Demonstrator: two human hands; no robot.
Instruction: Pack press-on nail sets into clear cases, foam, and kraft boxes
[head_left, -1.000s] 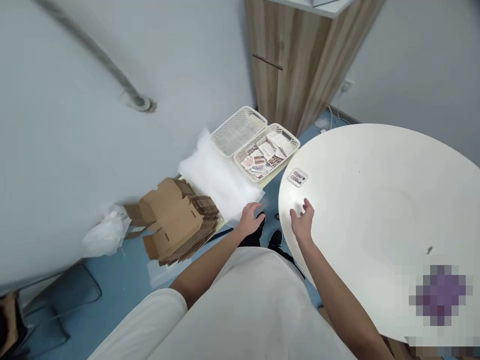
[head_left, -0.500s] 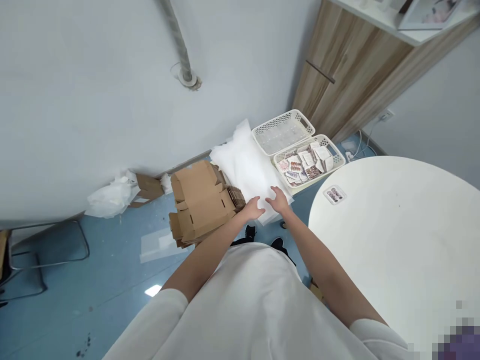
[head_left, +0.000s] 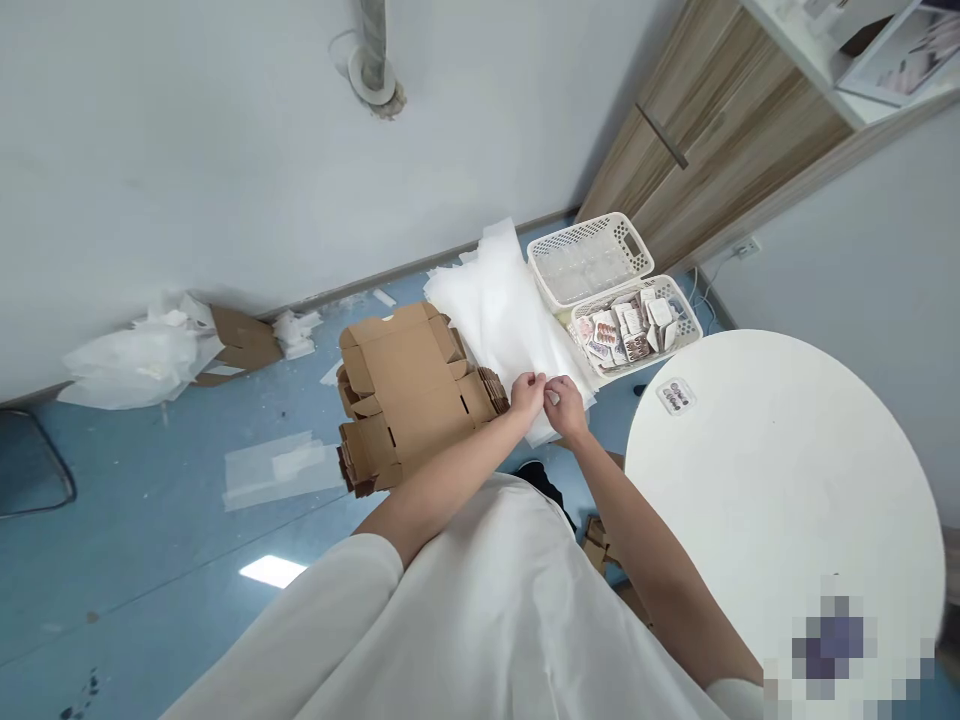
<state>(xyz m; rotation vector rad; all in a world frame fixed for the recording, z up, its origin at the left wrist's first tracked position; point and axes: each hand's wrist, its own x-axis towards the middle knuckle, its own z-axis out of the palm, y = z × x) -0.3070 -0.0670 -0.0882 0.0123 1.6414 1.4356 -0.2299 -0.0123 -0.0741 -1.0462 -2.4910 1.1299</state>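
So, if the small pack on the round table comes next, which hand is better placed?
Probably the right hand: it is on the side of the round table, nearer the small pack. The left hand is farther off, beside the cardboard stack.

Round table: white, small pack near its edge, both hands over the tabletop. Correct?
Not quite: the hands are wrong. The head view shows the left hand and right hand at the white sheets, beside the tabletop, not over it. The round table is white, with the small pack near its edge.
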